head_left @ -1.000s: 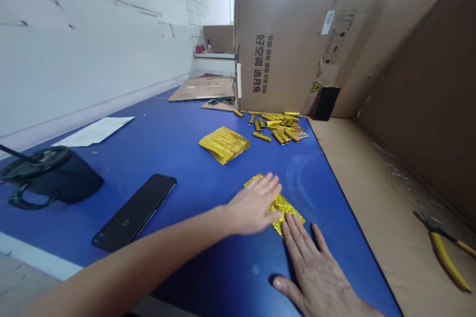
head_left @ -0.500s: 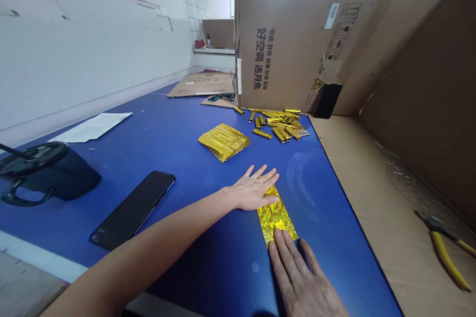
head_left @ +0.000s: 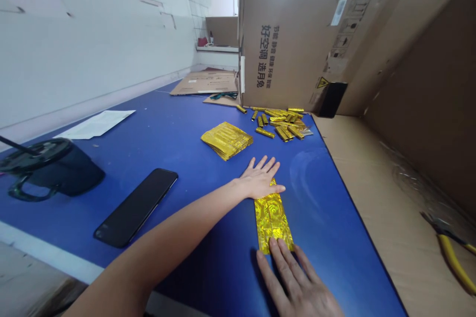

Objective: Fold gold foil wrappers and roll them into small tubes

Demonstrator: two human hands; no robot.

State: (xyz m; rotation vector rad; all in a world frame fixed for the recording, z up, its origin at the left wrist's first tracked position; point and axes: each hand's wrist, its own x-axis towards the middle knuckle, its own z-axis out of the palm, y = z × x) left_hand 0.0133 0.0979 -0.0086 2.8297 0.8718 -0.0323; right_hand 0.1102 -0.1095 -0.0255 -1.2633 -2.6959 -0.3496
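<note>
A shiny gold sheet (head_left: 273, 215) lies flat on the blue table (head_left: 208, 237). My left hand (head_left: 260, 180) rests with spread fingers over its far end. At its near end, my right hand (head_left: 295, 277) touches the edge with stretched fingertips, its fingers apart. Beyond my left hand is a stack of gold sheets (head_left: 226, 140). Several small gold rolls (head_left: 284, 121) are heaped farther back, beside a cardboard box.
To the left are a black phone (head_left: 136, 208), a dark mug (head_left: 55, 166) with a straw and a white paper (head_left: 96, 124). A tall cardboard box (head_left: 297, 59) stands behind. Yellow-handled pliers (head_left: 451, 252) lie on cardboard at the right.
My left hand has moved slightly away from me along the sheet. My right hand's fingers have shifted a little nearer to me and spread wider, showing more of the gold sheet.
</note>
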